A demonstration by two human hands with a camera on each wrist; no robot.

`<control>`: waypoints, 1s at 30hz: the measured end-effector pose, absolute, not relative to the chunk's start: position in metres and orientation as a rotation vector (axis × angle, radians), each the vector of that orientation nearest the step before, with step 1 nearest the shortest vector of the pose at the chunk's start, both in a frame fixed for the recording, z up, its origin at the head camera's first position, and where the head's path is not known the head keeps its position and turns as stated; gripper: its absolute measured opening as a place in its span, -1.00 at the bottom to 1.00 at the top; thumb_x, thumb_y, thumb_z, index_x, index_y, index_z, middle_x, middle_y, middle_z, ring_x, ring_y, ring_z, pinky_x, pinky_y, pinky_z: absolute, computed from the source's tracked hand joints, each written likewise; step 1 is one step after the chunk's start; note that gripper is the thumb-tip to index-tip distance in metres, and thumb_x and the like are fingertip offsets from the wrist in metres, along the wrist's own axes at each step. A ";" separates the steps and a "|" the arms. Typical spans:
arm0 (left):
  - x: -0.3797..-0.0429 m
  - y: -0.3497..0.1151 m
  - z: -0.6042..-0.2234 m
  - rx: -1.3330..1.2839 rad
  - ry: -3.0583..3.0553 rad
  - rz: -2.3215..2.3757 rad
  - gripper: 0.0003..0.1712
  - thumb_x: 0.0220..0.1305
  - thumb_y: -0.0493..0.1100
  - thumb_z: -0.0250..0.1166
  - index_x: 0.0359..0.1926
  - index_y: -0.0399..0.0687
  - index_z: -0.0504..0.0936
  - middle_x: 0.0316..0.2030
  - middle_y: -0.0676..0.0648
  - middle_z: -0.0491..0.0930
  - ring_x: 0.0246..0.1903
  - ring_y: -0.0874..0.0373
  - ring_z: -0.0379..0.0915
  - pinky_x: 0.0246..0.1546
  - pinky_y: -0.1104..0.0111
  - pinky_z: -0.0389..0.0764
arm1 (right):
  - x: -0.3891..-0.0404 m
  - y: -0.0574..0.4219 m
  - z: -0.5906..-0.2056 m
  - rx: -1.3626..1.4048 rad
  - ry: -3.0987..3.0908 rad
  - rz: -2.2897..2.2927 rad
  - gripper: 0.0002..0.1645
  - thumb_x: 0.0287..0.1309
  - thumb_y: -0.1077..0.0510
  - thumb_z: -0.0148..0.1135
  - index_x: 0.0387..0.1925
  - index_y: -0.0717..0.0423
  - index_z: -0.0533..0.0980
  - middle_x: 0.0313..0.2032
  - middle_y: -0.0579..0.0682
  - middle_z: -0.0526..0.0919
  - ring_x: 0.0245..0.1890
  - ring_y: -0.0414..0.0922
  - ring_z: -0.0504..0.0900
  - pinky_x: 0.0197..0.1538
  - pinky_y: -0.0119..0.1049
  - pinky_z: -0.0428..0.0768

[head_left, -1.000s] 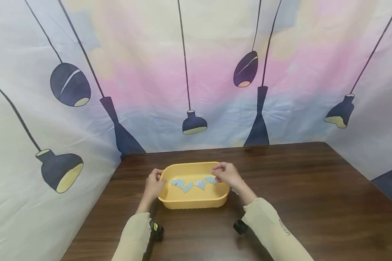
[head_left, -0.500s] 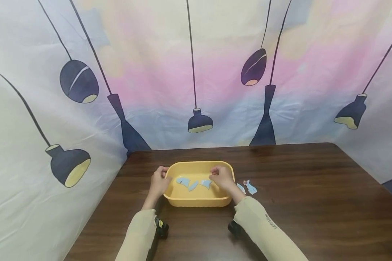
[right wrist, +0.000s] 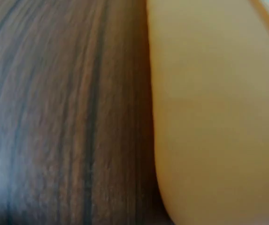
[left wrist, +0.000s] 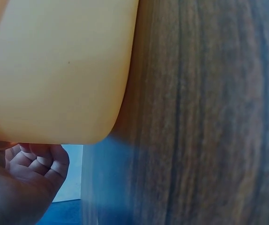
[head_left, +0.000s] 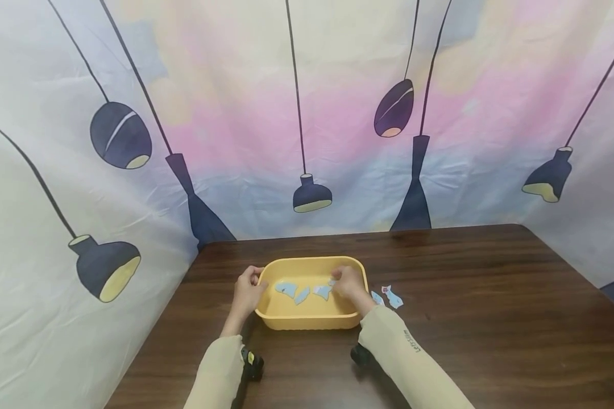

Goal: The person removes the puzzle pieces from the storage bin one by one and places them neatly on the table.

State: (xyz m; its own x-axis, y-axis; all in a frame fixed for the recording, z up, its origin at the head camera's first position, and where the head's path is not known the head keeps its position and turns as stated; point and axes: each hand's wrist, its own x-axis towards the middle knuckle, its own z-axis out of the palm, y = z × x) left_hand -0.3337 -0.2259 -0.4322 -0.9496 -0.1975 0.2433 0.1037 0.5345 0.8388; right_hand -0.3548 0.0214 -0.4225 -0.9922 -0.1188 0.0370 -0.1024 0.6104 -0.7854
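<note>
A yellow plastic basin (head_left: 312, 322) stands on the table. My left hand (head_left: 247, 292) grips its left rim, thumb on the inside and fingers outside; in the left wrist view the curled fingers (left wrist: 54, 164) show beneath the basin's wall. Light blue scraps with torn-looking edges lie on the basin floor, among them a left scrap (head_left: 286, 289), a narrow scrap (head_left: 302, 295) and a middle scrap (head_left: 322, 291). My right hand (head_left: 349, 283) reaches down inside the right end. Its fingertips are at another blue scrap (head_left: 332, 282), mostly hidden; whether they pinch it is unclear.
Just right of the basin, two more scraps lie on the brown wooden table (head_left: 465, 295): one near the rim (head_left: 377, 297) and one farther out (head_left: 393, 296). A cloth backdrop printed with lamps (head_left: 312, 196) hangs behind the table. Each wrist carries a black camera (head_left: 253, 364).
My right hand has moved lower into the basin, over the rightmost scrap inside. The scraps outside, partly behind my right arm before, show now. My left hand keeps its grip on the rim.
</note>
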 end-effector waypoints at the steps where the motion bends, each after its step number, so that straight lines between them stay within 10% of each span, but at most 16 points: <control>1: -0.334 -0.226 -0.432 0.084 -2.466 -1.382 -0.61 0.14 -0.43 0.17 0.04 -0.36 0.55 -0.62 0.06 0.22 -0.62 0.28 0.13 -0.58 0.50 0.24 | -0.355 0.021 -0.423 -0.202 2.835 -1.312 -0.52 -0.24 0.52 0.20 -0.12 0.38 0.58 -0.22 0.18 0.68 -0.20 0.03 0.62 -0.13 -0.25 0.61; 4: -0.334 -0.225 -0.432 0.087 -2.458 -1.399 -0.61 0.14 -0.43 0.17 0.04 -0.36 0.54 -0.62 0.06 0.23 -0.62 0.28 0.13 -0.59 0.51 0.24 | -0.356 0.021 -0.424 -0.243 2.887 -1.220 -0.80 -0.31 0.53 0.13 -0.49 0.34 0.45 -0.58 0.02 0.41 -0.54 -0.13 0.33 -0.44 -0.37 0.33; 8: -0.333 -0.224 -0.432 0.081 -2.445 -1.415 -0.61 0.14 -0.43 0.16 0.04 -0.37 0.54 -0.62 0.06 0.23 -0.63 0.28 0.13 -0.59 0.52 0.24 | -0.357 0.022 -0.425 -0.242 2.886 -1.161 -0.70 -0.29 0.53 0.08 -0.69 0.16 0.21 -0.67 -0.09 0.13 -0.62 -0.19 0.04 -0.52 -0.42 0.06; 14: -0.334 -0.223 -0.434 0.080 -2.447 -1.395 -0.61 0.14 -0.43 0.16 0.04 -0.38 0.55 -0.63 0.06 0.25 -0.65 0.29 0.15 -0.60 0.52 0.25 | -0.355 0.023 -0.426 -0.235 2.886 -1.130 -0.83 -0.25 0.49 0.15 -0.52 0.25 0.46 -0.49 0.02 0.49 -0.52 -0.15 0.30 -0.45 -0.40 0.31; 18: -0.332 -0.221 -0.435 0.075 -2.448 -1.388 -0.62 0.15 -0.43 0.17 0.03 -0.40 0.55 -0.63 0.06 0.25 -0.65 0.29 0.14 -0.61 0.51 0.25 | -0.352 0.026 -0.427 -0.227 2.851 -1.208 -0.49 -0.22 0.44 0.32 -0.07 0.34 0.58 -0.05 0.22 0.66 -0.16 0.01 0.61 -0.18 -0.25 0.60; 30: -0.330 -0.225 -0.438 0.078 -2.386 -1.442 -0.61 0.09 -0.48 0.14 0.00 -0.44 0.56 -0.66 0.07 0.21 -0.69 0.36 0.11 -0.63 0.53 0.21 | -0.345 0.034 -0.412 -0.444 2.519 -1.650 -0.59 0.08 0.27 0.34 -0.03 0.35 0.50 -0.11 0.22 0.60 -0.25 -0.05 0.61 -0.17 -0.23 0.62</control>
